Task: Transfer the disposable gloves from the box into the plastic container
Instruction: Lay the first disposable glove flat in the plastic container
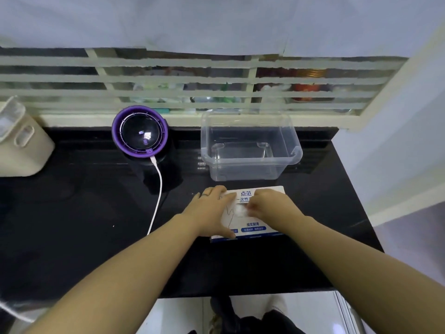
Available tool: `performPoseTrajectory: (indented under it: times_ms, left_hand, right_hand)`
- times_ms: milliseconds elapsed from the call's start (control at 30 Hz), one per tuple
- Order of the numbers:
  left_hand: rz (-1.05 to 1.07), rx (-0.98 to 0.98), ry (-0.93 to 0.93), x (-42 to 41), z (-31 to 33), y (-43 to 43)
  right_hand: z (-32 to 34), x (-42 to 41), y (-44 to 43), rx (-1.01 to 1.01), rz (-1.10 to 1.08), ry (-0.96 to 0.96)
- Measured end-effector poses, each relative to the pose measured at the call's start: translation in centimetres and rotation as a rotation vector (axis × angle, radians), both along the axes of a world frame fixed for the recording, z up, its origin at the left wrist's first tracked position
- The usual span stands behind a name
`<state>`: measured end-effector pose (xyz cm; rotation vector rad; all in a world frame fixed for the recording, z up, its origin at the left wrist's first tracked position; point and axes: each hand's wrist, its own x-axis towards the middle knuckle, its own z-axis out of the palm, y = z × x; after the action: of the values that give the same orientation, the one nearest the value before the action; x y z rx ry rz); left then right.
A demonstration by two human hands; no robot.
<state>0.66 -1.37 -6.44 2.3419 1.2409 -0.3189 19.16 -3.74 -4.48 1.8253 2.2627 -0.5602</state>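
- Plastic container (pixel 245 172) is set at the far side of the black countertop (pixel 96 225), right of centre, with its mouth upward and its long axis left to right. Nothing is seen inside it, so no transfer is judged to have been completed.
- Box (pixel 255 226) is laid just near of the plastic container, parted from it by a narrow strip of counter, with its printed face up. The lettering is read upright from the near side, so its top end is pointed far, toward the container. The outline is seen slightly wider left to right than near to far, so the long axis is judged left to right, though foreshortening leaves this uncertain.
- Left hand (pixel 212 208) is laid flat on the left part of the box, with fingers straight and thumb spread toward the near edge. The box is judged to be held down by it.
- Right hand (pixel 269 206) is placed over the middle of the box, its fingers curled together and pinched on a white tuft.
- Gloves (pixel 239 210) are shown only as that small white tuft at the opening in the top face, at the right hand's fingertips. The rest are hidden inside the box. A first pull is judged to be in hand; lifting out, carrying far and dropping in are all left to be done.
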Motion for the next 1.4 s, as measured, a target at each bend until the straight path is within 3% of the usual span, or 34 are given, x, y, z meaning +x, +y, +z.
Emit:
performPoseTrajectory:
  times_ms: [433,633,733,867,1033,1100,1233,1300,1400]
  left_hand:
    - [-0.068,0.0,0.03,-1.3,-0.1,-3.1]
    - [-0.065,-0.026,0.045,-1.4,0.4,-3.9]
    - [-0.055,-0.033,0.054,-1.2,0.3,-4.0]
    - [-0.039,-0.011,0.082,-0.9,0.3,-4.0]
    - [-0.037,-0.03,0.152,-0.5,1.2,-4.4]
    - [0.002,0.04,0.049,-0.2,2.6,-3.8]
    - [0.182,0.458,-0.239,1.1,5.4,-0.3]
    - [0.215,0.516,-0.183,2.2,5.6,1.6]
    - [0.227,0.374,0.004,3.5,5.0,3.0]
  right_hand:
    - [3.2,-0.3,-2.3,-0.16,0.141,0.075]
    - [3.6,0.3,-3.9,-0.122,-0.024,0.192]
    - [2.2,0.0,-4.6,-0.082,0.006,0.146]
    - [3.1,0.0,-3.4,0.06,-0.126,0.393]
    - [9.6,2.6,-0.4,0.355,-0.325,0.764]
    - [11.0,3.7,0.5,0.345,-0.362,0.805]
    - [11.0,5.2,0.9,0.319,-0.47,0.815]
    - [10.6,5.7,0.6,0.315,-0.539,0.861]
    - [10.8,6.1,0.3,0.284,-0.618,0.927]
